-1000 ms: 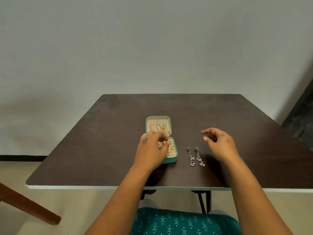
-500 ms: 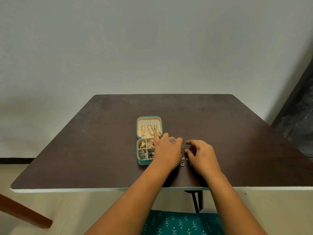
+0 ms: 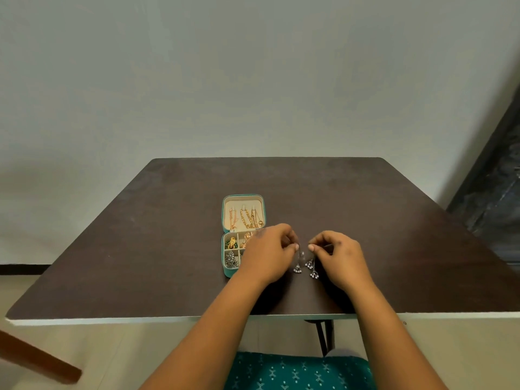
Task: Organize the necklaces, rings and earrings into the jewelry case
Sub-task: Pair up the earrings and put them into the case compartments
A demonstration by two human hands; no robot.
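A small teal jewelry case (image 3: 226,273) lies open on the dark table (image 3: 140,249). Gold necklaces (image 3: 247,218) hang in its cream lid. Its tray compartments hold gold and green earrings (image 3: 232,243) and silver earrings (image 3: 231,260). My left hand (image 3: 267,256) covers the tray's right side and pinches the top of one silver dangling earring (image 3: 297,268). Just to the right, my right hand (image 3: 342,258) pinches the top of the second silver dangling earring (image 3: 311,269). Both earrings hang with their lower ends at the table surface.
The table's white front edge (image 3: 168,319) runs across below my forearms. A teal patterned cloth (image 3: 295,372) lies beneath the table. A brown wooden bar (image 3: 33,358) juts in at lower left. A dark panel (image 3: 495,198) stands at right.
My left hand left the case and moved right to the silver earrings. My right hand came in from the right. Each hand has taken hold of one earring.
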